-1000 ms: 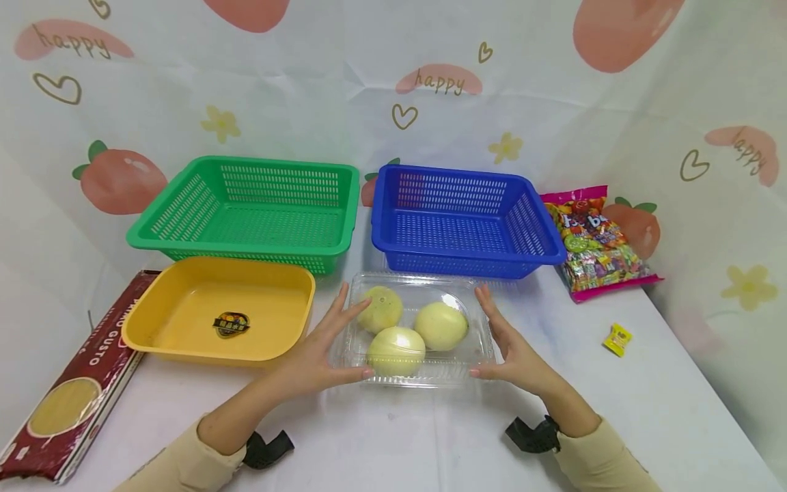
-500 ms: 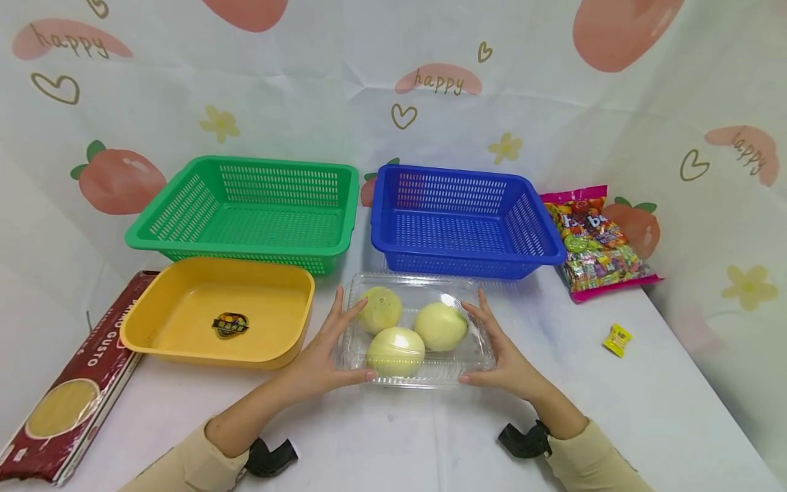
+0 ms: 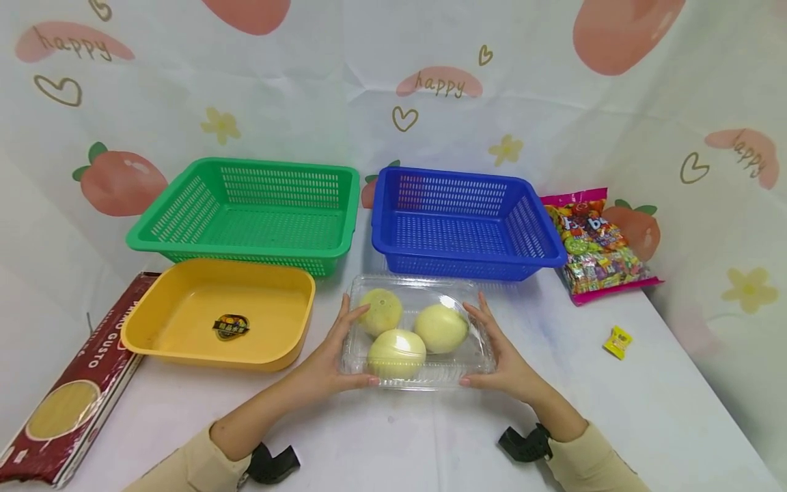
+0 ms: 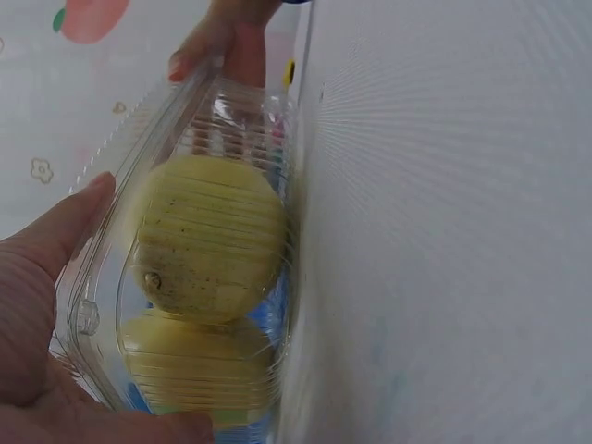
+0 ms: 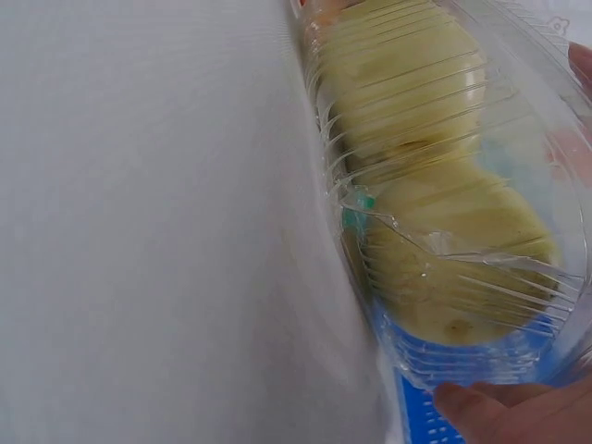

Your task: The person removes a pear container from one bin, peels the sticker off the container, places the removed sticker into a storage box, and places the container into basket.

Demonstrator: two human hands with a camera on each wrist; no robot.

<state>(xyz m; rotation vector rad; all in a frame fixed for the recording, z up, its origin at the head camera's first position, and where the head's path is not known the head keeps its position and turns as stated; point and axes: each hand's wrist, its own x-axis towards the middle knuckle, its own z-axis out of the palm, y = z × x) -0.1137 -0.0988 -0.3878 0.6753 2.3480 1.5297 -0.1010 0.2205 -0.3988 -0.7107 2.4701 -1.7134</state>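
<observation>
A clear plastic clamshell box [image 3: 439, 374] sits low at the table in the middle of the head view, its lid down. Inside lie three pale yellow melons: one in front [image 3: 396, 352], one at right [image 3: 440, 329], one at back left [image 3: 381, 312]. My left hand [image 3: 328, 359] holds the box's left side, thumb along the front edge and fingers reaching over the side. On the other side, my right hand [image 3: 507, 361] grips it the same way. Through the ribbed wall, the left wrist view shows two melons [image 4: 211, 231] close up.
Behind the box stands a blue basket [image 3: 467, 263]; left of it, a green basket [image 3: 246, 251]. A yellow tub [image 3: 197, 307] is beside my left hand, with a maroon noodle pack [image 3: 80, 383] further left. At right lie a candy bag [image 3: 593, 246] and one yellow-wrapped candy [image 3: 617, 342].
Both hands have closed in on the box; the right hand moved left onto its side and the left thumb slid slightly right along the front. The box has barely moved.
</observation>
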